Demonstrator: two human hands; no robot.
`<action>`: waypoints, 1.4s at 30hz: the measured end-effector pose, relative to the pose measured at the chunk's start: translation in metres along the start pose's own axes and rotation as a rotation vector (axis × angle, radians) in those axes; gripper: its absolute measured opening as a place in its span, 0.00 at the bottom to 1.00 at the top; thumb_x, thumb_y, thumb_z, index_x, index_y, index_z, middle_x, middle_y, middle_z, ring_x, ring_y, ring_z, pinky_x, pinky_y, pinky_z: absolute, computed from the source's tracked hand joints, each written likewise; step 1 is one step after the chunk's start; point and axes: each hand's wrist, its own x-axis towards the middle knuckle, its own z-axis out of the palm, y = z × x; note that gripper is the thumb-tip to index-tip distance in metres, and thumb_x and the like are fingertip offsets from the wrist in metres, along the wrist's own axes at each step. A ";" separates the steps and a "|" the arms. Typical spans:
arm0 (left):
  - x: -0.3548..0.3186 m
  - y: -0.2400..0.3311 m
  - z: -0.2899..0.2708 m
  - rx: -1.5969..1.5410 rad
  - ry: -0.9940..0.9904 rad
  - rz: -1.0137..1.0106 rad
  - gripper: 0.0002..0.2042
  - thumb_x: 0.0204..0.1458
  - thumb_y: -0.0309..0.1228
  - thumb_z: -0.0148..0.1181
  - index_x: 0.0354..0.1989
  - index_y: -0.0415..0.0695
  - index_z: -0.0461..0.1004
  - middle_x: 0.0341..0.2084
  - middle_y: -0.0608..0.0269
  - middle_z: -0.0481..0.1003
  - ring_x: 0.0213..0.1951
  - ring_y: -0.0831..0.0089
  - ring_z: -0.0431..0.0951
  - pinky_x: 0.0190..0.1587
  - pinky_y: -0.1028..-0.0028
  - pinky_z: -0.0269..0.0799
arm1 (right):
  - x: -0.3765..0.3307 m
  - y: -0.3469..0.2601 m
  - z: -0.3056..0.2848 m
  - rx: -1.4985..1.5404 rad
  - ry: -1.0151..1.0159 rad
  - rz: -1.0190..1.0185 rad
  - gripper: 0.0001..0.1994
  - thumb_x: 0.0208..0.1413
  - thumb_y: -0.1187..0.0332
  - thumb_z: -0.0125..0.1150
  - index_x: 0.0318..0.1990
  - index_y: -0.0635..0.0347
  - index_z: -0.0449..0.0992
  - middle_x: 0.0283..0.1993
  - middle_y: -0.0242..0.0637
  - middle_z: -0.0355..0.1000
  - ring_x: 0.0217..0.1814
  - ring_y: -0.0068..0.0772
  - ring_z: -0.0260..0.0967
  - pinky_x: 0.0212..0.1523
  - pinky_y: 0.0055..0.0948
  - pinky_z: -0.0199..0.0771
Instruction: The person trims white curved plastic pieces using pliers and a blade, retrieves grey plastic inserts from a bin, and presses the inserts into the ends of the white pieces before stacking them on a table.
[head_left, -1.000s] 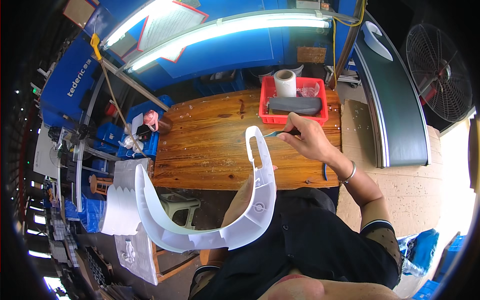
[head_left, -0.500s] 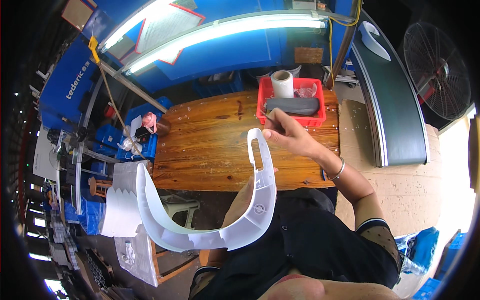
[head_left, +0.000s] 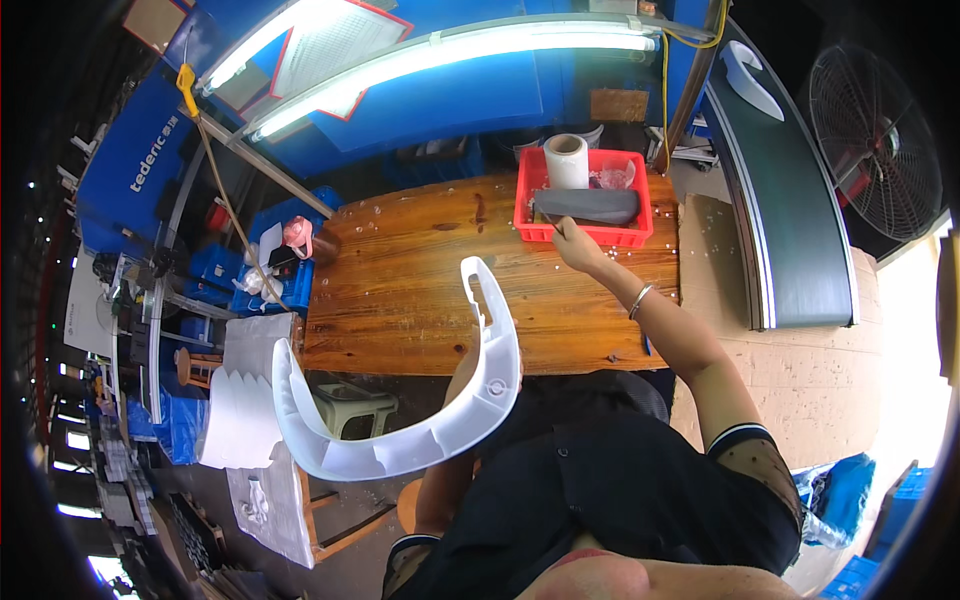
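Observation:
A large white U-shaped plastic part hangs in the air in front of my torso, its ribbed inner side showing and a slotted end pointing up. My left hand holds it from behind; the part hides most of the fingers. My right hand is closed around a thin dark tool, too small to tell its exact kind. That hand is apart from the part, at the near edge of a red plastic basket. In the basket lie a long dark grey block and a white roll of film.
The wooden table carries small white scraps. A green conveyor belt at the right bears another white curved part; a fan stands beyond. At the left are blue bins and a cloth-covered stand.
My right hand has left the part's slotted end and moved away toward the basket with the thin tool. The white part has shifted slightly left and up in my left hand.

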 end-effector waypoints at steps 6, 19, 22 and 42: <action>0.017 0.012 -0.024 0.005 0.049 -0.021 0.27 0.58 0.47 0.45 0.60 0.43 0.53 0.34 0.51 0.72 0.32 0.64 0.75 0.32 0.70 0.74 | -0.098 0.158 0.053 -0.526 -0.049 0.194 0.19 0.52 0.63 0.47 0.45 0.70 0.57 0.36 0.59 0.66 0.34 0.59 0.67 0.40 0.48 0.69; 0.092 -0.004 -0.045 0.038 0.078 -0.131 0.27 0.58 0.47 0.44 0.60 0.42 0.53 0.36 0.50 0.72 0.33 0.63 0.75 0.34 0.70 0.75 | -0.125 -0.027 0.010 0.297 -0.759 0.340 0.23 0.54 0.49 0.45 0.26 0.62 0.71 0.18 0.34 0.65 0.18 0.26 0.62 0.18 0.26 0.62; 0.097 -0.007 -0.056 -0.125 -0.044 -0.229 0.27 0.59 0.51 0.38 0.59 0.43 0.56 0.41 0.47 0.71 0.40 0.61 0.74 0.42 0.66 0.72 | -0.132 -0.015 0.024 0.324 -0.805 0.486 0.21 0.53 0.53 0.44 0.21 0.62 0.70 0.15 0.34 0.64 0.15 0.26 0.60 0.16 0.26 0.60; 0.041 -0.075 -0.252 0.208 0.621 -0.659 0.24 0.57 0.51 0.37 0.40 0.41 0.68 0.32 0.57 0.69 0.33 0.65 0.71 0.37 0.61 0.72 | -0.150 0.012 0.061 0.068 -0.103 0.703 0.28 0.53 0.46 0.43 0.37 0.66 0.76 0.40 0.49 0.74 0.45 0.48 0.71 0.44 0.43 0.70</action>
